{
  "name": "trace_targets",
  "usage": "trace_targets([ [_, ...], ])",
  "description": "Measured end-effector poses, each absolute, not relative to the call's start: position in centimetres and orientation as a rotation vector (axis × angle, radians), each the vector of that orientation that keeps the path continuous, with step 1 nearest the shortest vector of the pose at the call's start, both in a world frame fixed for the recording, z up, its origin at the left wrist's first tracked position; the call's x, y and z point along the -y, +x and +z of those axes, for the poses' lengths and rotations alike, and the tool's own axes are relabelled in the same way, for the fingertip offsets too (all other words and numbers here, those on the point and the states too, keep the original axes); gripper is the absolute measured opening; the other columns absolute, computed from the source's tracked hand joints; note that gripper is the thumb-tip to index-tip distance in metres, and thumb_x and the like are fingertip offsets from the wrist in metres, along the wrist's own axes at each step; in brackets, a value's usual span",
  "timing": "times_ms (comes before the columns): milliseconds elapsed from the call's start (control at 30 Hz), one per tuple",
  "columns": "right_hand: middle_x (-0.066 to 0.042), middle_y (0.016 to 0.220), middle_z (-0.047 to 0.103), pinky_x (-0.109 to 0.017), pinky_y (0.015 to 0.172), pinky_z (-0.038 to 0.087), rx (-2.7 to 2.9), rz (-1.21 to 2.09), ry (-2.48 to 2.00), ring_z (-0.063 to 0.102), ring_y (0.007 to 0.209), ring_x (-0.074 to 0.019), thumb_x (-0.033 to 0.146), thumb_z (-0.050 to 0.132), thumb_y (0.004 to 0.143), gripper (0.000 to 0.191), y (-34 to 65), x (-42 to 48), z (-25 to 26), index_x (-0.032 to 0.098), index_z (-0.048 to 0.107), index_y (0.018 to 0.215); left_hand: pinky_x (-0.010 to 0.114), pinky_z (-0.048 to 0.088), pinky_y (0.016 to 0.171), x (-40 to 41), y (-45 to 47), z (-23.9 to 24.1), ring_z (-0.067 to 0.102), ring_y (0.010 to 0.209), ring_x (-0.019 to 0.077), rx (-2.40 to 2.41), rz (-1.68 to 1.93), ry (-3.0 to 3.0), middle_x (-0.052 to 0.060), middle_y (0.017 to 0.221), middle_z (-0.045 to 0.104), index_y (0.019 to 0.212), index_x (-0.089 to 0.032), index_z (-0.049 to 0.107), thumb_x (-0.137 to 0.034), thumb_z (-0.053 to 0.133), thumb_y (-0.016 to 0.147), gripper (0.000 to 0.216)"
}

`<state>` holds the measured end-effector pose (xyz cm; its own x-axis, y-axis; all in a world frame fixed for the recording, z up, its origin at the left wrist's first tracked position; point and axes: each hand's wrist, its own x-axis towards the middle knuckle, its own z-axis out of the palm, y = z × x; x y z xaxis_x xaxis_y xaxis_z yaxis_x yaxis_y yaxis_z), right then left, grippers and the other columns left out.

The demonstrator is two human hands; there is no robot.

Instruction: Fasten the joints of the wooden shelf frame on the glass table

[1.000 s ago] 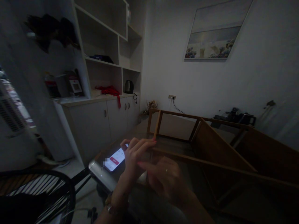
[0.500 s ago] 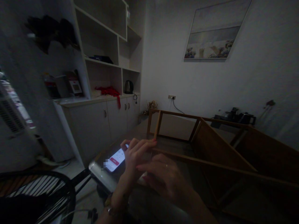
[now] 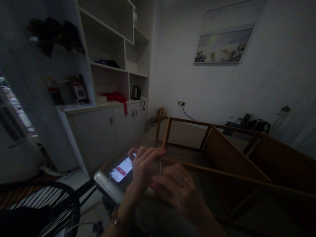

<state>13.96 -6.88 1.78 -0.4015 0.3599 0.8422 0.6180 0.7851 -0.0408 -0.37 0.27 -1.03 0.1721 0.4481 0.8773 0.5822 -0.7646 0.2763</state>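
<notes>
A lit phone [image 3: 121, 170] with a white and red screen lies on the corner of a glass table [image 3: 108, 187]. My left hand [image 3: 143, 166] hovers just right of the phone, fingers bent and pressed together, pointing right. My right hand [image 3: 176, 191], with a ring on one finger, is close behind it with fingers curled. A thin pale stick [image 3: 160, 168] stands between the two hands; which hand pinches it is unclear. A wooden shelf frame [image 3: 222, 154] lies on its side on the table right behind the hands.
White cabinets and open shelves [image 3: 108, 108] line the left wall, with a kettle [image 3: 135, 92] and red cloth [image 3: 115, 96]. A black wire chair [image 3: 44, 207] is at lower left. A painting [image 3: 227, 36] hangs on the far wall. Dark appliances [image 3: 249, 124] sit at the far right.
My right hand has curled its fingers and drawn slightly toward my left hand; the thin stick now shows between them. The left hand and phone stay put.
</notes>
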Motion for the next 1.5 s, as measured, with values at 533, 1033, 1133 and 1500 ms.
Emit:
trace_targets([
  [533,-0.003,0.083,0.069,-0.026,0.071,0.054,2.079,-0.456,-0.583,0.062,0.076,-0.0137,0.018,0.062,0.092,0.020,14.3,6.2,1.5,0.013,0.064,0.112,0.040,0.034,0.081,-0.1,-0.8,-1.0,0.058,0.086,0.0221,1.057,-1.609,-2.360,0.000,0.106,0.076,0.107,-0.029,0.068,-0.038,0.049,0.097,0.024],
  [1033,-0.003,0.081,0.069,-0.026,0.073,0.056,1.965,-0.519,-0.584,0.064,0.076,-0.0136,0.012,0.061,0.091,0.019,13.7,6.4,0.6,0.013,0.064,0.110,0.040,0.032,0.084,0.0,-0.7,-1.0,0.058,0.086,0.0216,1.060,-1.595,-2.356,0.000,0.107,0.075,0.107,-0.030,0.069,-0.037,0.062,0.090,0.020],
  [1133,-0.002,0.077,0.067,-0.026,0.069,0.055,1.980,-0.504,-0.561,0.063,0.073,-0.0133,0.012,0.058,0.093,0.024,13.9,6.2,0.7,0.013,0.061,0.117,0.040,0.031,0.086,0.2,-0.4,-0.8,0.057,0.085,0.0225,1.094,-1.630,-2.328,0.001,0.103,0.076,0.104,-0.030,0.071,-0.040,0.062,0.089,0.020],
  [1500,-0.003,0.084,0.072,-0.024,0.073,0.057,2.032,-0.383,-0.449,0.066,0.075,-0.0115,0.013,0.056,0.094,0.022,14.8,6.1,1.8,0.013,0.059,0.116,0.041,0.033,0.084,0.6,-0.1,-0.3,0.057,0.084,0.0229,1.100,-1.657,-2.297,0.001,0.102,0.076,0.099,-0.029,0.072,-0.041,0.061,0.089,0.019],
])
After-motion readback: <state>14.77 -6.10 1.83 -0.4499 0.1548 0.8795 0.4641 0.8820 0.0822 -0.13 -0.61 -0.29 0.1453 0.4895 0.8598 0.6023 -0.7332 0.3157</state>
